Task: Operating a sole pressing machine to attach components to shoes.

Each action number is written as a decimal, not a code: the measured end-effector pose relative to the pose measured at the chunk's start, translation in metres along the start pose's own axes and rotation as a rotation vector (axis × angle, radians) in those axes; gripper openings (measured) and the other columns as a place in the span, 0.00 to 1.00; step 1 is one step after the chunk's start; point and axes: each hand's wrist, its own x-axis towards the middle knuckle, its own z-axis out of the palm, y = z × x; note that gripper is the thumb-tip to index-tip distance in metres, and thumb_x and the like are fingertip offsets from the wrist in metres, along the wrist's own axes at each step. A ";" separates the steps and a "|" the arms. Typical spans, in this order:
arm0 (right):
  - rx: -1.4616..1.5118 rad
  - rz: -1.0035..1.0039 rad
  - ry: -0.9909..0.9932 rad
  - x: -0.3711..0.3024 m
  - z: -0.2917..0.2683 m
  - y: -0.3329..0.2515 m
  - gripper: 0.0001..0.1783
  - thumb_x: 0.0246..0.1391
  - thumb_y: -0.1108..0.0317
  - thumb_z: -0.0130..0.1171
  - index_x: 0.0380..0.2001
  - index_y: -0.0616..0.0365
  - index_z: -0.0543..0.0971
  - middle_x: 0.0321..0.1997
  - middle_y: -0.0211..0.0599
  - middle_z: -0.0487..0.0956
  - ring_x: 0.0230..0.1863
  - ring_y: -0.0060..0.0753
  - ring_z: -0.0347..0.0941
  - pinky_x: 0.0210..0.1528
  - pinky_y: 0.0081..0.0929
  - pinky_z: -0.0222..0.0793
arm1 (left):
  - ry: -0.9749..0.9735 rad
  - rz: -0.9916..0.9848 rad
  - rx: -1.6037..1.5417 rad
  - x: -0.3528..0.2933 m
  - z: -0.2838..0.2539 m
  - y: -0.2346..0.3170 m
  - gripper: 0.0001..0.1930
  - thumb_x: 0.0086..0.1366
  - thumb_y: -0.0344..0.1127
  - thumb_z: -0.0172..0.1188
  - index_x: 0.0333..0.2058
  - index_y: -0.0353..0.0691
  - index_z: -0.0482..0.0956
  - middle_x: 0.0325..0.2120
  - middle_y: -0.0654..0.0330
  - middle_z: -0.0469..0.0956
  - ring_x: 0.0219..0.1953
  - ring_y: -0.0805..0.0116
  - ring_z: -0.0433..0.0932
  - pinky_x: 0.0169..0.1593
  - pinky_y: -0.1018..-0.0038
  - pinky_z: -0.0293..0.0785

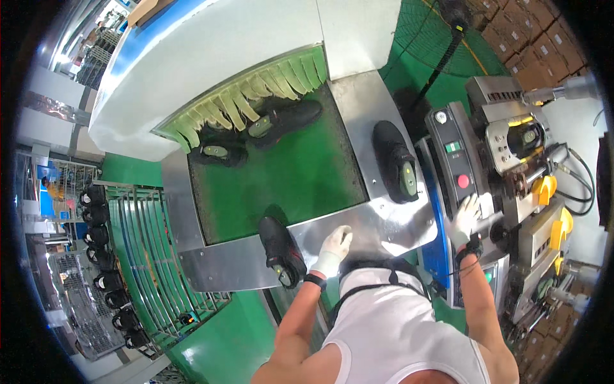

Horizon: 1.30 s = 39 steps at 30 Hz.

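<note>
Left hand (334,246), white glove, flat on steel ledge (384,224); fingers spread, nothing gripped. Black shoe (281,251) just left of that hand, on its side, sole outward, toe half over ledge's near edge; small gap between glove and shoe, not touching.

Right hand (465,221), also gloved, resting on control panel (457,169) edge, fingers loose, nothing held. Red button (463,181) just beyond fingertips; green switch (453,147) farther up same panel. Press machine (521,144) right of that hand, yellow clamps, hoses, one shoe seated inside.

Second shoe (396,161) beyond and between both hands, lying on steel beside belt, green insole showing. Green belt (288,179) ahead of left hand, bare in its near half. Two more shoes (256,131) at belt's far end, partly under yellow-green strip curtain (249,96) of white tunnel (211,57).

Far left of left hand: green wire rack (153,256), row of black shoes (105,256) along its outer side.
</note>
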 end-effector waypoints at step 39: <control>1.863 0.331 -0.442 -0.247 0.090 -0.029 0.22 0.65 0.56 0.61 0.49 0.66 0.81 0.39 0.35 0.83 0.41 0.25 0.79 0.47 0.25 0.76 | 0.714 -0.553 0.134 -0.098 -0.095 -0.106 0.42 0.50 0.47 0.79 0.54 0.28 0.67 0.47 0.41 0.79 0.48 0.42 0.80 0.56 0.54 0.76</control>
